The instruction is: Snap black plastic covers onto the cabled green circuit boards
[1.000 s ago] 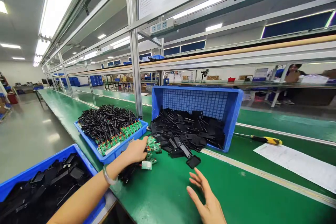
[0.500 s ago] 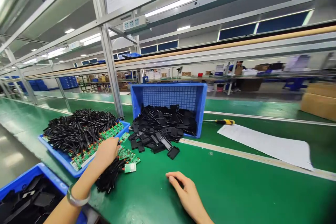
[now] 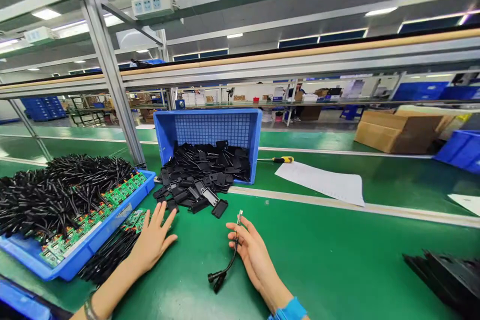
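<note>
Pinched in the fingers of my right hand (image 3: 252,246) is a small circuit board (image 3: 239,217), seen edge-on. Its black cable (image 3: 231,262) hangs down to two dark connector ends just above the green bench. My left hand (image 3: 153,238) is open, fingers spread, over the edge of a loose pile of green circuit boards (image 3: 135,219) with black cables. Beyond its fingertips lie black plastic housings (image 3: 198,175), which spill out of a blue crate (image 3: 208,112) tipped on its side.
At the left a blue tray (image 3: 112,227) holds many boards with cables. A yellow-and-black screwdriver (image 3: 283,159) and a white paper sheet (image 3: 322,182) lie behind the crate's right side. Stacked black parts (image 3: 446,275) stand at the right. A metal post (image 3: 112,75) rises at the back left.
A board with its cable is now in my right hand, which was empty. My left hand has come off the board pile's top and spread its fingers. The view has swung right.
</note>
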{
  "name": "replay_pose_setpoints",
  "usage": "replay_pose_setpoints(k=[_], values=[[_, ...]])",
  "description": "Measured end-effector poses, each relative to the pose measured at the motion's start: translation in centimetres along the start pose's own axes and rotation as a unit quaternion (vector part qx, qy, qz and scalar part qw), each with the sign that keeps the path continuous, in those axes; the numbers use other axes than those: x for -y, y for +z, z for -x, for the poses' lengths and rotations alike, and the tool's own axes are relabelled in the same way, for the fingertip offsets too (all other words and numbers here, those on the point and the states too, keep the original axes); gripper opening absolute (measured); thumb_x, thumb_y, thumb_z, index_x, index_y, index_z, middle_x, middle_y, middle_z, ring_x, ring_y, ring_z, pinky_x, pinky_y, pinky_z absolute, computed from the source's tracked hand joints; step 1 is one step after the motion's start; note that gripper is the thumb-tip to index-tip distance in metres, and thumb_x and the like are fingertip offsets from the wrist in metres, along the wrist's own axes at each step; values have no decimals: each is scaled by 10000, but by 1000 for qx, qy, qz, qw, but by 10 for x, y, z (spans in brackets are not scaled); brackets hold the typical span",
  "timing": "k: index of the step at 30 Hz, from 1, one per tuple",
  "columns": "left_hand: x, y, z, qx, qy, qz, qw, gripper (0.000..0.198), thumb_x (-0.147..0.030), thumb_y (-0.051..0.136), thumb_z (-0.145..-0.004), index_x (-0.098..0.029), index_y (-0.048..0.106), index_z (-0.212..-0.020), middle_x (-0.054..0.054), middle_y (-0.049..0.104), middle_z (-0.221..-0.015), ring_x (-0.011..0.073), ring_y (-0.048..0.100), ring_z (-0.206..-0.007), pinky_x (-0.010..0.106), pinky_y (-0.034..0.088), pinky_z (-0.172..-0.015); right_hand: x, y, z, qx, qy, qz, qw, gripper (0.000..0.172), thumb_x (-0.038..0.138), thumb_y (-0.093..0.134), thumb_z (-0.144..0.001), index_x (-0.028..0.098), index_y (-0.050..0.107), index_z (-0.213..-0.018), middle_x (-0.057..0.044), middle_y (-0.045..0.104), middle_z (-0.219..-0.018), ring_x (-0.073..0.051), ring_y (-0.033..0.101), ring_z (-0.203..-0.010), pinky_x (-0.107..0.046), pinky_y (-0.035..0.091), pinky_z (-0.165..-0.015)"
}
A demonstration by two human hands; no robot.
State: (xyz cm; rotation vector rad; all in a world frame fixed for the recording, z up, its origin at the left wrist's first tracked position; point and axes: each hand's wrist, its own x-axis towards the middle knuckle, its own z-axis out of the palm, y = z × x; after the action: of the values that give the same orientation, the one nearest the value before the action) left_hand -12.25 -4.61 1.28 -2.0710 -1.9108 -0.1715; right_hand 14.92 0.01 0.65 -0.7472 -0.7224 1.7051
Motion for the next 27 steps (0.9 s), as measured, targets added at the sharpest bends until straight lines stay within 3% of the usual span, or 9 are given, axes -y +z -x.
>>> replay_pose_setpoints(k=[3,5,13,17,19,21,23,25,27], values=[[30,3,2,-10,46,40,998,502,-352,348,-947,-193,328,-1423,127,214,-1517,287,163,-1401,494,259,-1110,-2,2,-2,-9,-32,47,998,533,353,810,-603,196,542,-1036,-64,659,-950,-187,595,-764,-294,493,-631],[28,0,-6,-7,54,59,997,468,-322,337,-944,-180,387,-1388,125,315,-1482,281,242,-1382,497,263,-1112,-4,3,-3,-14,-39,70,997,557,351,828,-557,183,564,-1017,-40,649,-843,-190,595,-751,-298,504,-632],[-54,-10,-81,27,40,118,992,452,-86,358,-870,-132,453,-1309,141,601,-1163,243,543,-1107,397,421,-982,-5,-4,-2,-20,-67,206,976,756,500,695,-676,201,463,-1331,33,497,-691,-129,502,-537,-211,387,-391],[-68,-15,-89,13,9,155,988,384,-125,302,-909,-169,541,-1206,114,619,-1022,231,604,-953,360,474,-861,1,-8,-1,4,-154,308,939,497,481,635,-763,173,552,-1144,-15,587,-761,-126,477,-559,-223,383,-462],[-72,-17,-81,14,-7,268,963,325,-211,327,-927,-191,597,-1106,82,615,-1017,198,617,-878,310,493,-796,6,-7,1,17,-193,371,908,337,441,590,-819,175,598,-1024,-51,621,-818,-161,530,-665,-258,436,-579],[-77,-18,-72,69,-43,454,887,303,-344,396,-914,-166,636,-962,58,625,-898,157,605,-688,264,500,-638,9,-4,4,28,-228,427,875,254,395,557,-853,188,637,-976,-63,626,-851,-182,547,-721,-281,444,-643],[-81,-16,-65,149,-95,631,755,404,-491,458,-869,-129,638,-870,44,601,-765,120,535,-551,225,449,-489,10,-1,8,36,-259,465,846,229,360,539,-868,204,670,-974,-62,612,-856,-182,542,-705,-281,439,-628],[-84,-15,-60,193,-135,754,613,499,-588,517,-813,-106,640,-860,40,584,-732,108,519,-575,200,437,-484,9,0,11,43,-275,478,833,222,342,541,-869,219,692,-975,-59,585,-848,-175,531,-677,-270,436,-590],[-85,-14,-56,205,-139,820,517,496,-567,664,-725,-109,647,-914,42,600,-789,109,542,-667,196,464,-574,6,1,13,45,-272,478,834,216,336,554,-866,231,702,-983,-52,563,-832,-165,523,-653,-259,436,-563]])
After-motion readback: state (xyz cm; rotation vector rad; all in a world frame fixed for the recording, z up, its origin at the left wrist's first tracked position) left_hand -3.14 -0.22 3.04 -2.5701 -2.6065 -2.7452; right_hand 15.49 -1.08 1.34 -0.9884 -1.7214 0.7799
